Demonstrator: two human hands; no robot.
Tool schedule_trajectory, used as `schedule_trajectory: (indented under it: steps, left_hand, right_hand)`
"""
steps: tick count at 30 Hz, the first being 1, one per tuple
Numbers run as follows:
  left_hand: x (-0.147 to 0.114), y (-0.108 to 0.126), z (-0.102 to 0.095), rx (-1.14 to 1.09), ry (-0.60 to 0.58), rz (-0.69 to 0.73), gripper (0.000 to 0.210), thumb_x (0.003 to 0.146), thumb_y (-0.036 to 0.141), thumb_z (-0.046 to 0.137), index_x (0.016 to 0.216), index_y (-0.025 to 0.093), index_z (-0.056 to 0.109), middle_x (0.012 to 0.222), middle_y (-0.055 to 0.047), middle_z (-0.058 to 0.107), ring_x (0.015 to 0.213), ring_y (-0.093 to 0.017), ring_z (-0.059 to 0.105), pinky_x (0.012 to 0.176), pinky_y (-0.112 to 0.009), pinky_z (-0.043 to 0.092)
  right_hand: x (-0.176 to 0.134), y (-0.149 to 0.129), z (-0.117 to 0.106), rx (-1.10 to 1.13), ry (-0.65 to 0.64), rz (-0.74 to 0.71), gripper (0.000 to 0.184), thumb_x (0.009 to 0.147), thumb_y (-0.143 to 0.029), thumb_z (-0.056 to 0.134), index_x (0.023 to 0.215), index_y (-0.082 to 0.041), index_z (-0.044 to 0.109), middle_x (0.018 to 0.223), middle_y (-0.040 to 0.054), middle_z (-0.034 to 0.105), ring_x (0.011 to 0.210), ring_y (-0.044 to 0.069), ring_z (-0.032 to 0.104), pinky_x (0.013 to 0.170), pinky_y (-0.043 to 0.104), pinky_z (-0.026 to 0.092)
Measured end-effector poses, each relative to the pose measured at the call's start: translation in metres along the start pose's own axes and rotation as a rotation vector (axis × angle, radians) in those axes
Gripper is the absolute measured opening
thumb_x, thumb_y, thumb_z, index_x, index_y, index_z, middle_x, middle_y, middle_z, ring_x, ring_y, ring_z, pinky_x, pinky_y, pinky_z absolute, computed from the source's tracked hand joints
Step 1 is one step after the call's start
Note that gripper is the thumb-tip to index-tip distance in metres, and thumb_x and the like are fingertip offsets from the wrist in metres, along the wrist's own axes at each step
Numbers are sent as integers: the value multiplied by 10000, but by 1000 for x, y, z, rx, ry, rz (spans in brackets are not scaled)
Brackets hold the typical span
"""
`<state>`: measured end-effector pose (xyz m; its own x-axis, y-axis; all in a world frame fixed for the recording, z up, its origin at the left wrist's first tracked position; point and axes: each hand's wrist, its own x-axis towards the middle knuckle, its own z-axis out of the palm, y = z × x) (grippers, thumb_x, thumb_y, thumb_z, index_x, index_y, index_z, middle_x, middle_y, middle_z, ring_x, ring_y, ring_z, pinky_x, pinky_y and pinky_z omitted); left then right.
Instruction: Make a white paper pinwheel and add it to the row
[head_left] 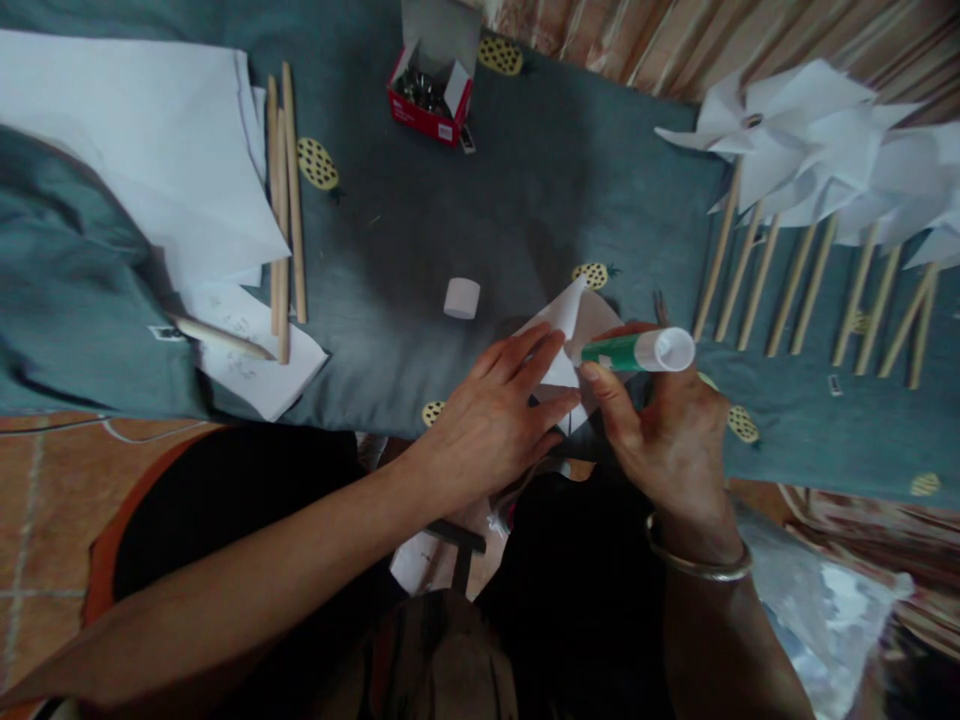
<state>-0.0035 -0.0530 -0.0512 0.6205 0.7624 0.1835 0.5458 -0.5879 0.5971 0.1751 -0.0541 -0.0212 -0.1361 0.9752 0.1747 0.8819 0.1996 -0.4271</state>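
A folded piece of white paper (594, 312) lies near the front edge of the cloth-covered table, its flaps partly raised. My left hand (499, 405) rests on its left side, fingers spread and pressing the paper down. My right hand (667, 420) is closed around a green and white glue stick (626, 351), which is tilted with its lower end toward the middle of the paper. The glue stick's tip is hidden from view. A white cap (461, 298) stands on the cloth, left of the paper and apart from both hands.
Finished paper pinwheels (795, 140) on wooden sticks lie in a row at the right. An open red box (431, 105) of small metal pieces sits at the back. To the left are white paper sheets (150, 130) and several wooden sticks (282, 200).
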Motion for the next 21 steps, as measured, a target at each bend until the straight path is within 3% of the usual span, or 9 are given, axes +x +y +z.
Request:
schedule_trajectory:
  steps: [21]
  left_hand:
    - [0, 0, -1, 10, 3, 4, 312, 854, 254, 628, 1160, 194, 633, 1466, -153, 436, 1395, -347, 336, 1060, -582, 379]
  right_hand:
    - [-3, -2, -1, 1, -14, 0, 265, 906, -386, 571, 1114, -223, 585, 1020, 90, 716, 939, 279, 689, 817, 428, 553]
